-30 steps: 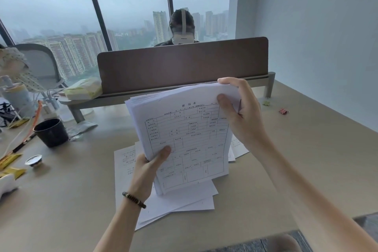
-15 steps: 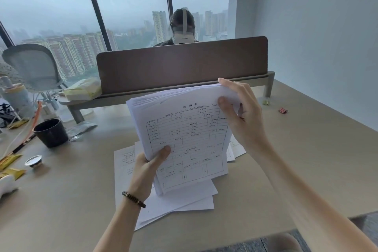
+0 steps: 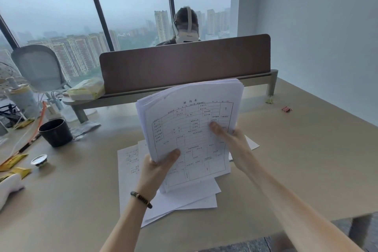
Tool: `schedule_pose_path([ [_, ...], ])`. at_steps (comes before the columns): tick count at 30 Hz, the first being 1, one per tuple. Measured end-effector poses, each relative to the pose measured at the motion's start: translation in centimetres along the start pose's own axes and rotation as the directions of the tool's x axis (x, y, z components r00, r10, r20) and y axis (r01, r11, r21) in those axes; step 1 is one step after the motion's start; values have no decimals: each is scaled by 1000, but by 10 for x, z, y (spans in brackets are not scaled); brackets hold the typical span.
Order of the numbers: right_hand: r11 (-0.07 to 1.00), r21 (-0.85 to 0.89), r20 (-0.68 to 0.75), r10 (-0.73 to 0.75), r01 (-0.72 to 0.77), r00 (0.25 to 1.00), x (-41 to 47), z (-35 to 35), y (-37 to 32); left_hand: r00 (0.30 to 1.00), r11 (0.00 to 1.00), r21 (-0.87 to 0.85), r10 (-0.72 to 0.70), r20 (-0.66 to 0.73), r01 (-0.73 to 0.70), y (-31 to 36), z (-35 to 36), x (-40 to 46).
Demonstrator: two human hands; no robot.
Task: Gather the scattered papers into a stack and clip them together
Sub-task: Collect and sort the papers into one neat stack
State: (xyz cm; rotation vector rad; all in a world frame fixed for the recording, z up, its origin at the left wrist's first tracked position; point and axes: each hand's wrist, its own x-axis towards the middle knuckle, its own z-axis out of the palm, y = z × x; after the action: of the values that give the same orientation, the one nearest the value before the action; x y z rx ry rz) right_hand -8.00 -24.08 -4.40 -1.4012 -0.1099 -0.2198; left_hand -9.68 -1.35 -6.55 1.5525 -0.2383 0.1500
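**Stack held upright, loose sheets still on the desk**

A thick stack of papers (image 3: 190,129) is held on edge above the desk (image 3: 296,159), gripped at its lower left by the left hand (image 3: 157,166) and pinched at its right edge by the right hand (image 3: 233,139). More loose sheets (image 3: 131,170) lie beneath. Gathering appears unfinished; next, those sheets must be added, the edges squared, and a clip (image 3: 286,109) fetched from the far right.

- A beige desk (image 3: 296,159) fills the near scene.
- A brown divider panel (image 3: 184,65) stands across its far edge on a grey rail (image 3: 259,77).
- Behind it, tall windows (image 3: 131,2) with dark frames show hazy towers in dull daylight.
- A pale wall (image 3: 317,37) closes the right side.
- Far left stands a grey mesh chair (image 3: 38,67).
- Near right, what may be grey carpet (image 3: 255,245).
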Motion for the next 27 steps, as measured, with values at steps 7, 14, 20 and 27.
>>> schedule_pose_path([
  [7,996,-52,-9,76,-76,997,-8,2,17,995,971,223,-72,-70,86,-2,-2,6],
  [14,943,-318,-32,89,-95,996,5,11,8,976,972,160,-150,-157,175,8,-16,21],
  [20,364,-910,-146,168,-199,975,24,-14,40,884,882,92,-449,-130,462,-25,-58,22],
  [27,17,-984,-165,270,-176,949,21,-36,78,852,830,210,-473,-226,517,-54,-65,21],
])
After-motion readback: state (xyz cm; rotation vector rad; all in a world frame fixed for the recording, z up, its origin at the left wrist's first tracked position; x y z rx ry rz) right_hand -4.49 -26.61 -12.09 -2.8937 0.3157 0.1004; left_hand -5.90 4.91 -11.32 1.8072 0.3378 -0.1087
